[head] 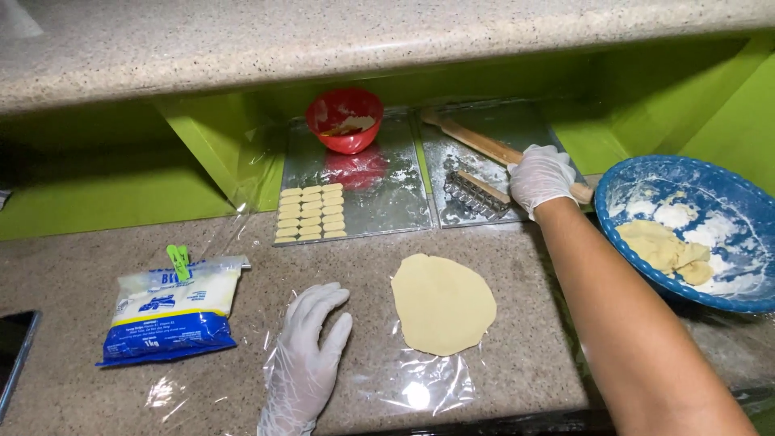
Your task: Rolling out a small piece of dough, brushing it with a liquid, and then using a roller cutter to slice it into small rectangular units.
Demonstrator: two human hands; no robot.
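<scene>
My gloved right hand [542, 176] gripped the long wooden rolling pin [492, 149], left hand [311, 347] flat and empty; dragging it carelessly risked knocking the metal cutter [476, 194].

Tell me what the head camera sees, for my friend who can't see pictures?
A gloved right hand grips a wooden rolling pin lying on a metal tray, while the gloved left hand rests flat on plastic wrap beside a flattened round of dough. Nearby are a tray of small cut dough pieces, a red bowl and a blue bowl of dough lumps.
</scene>
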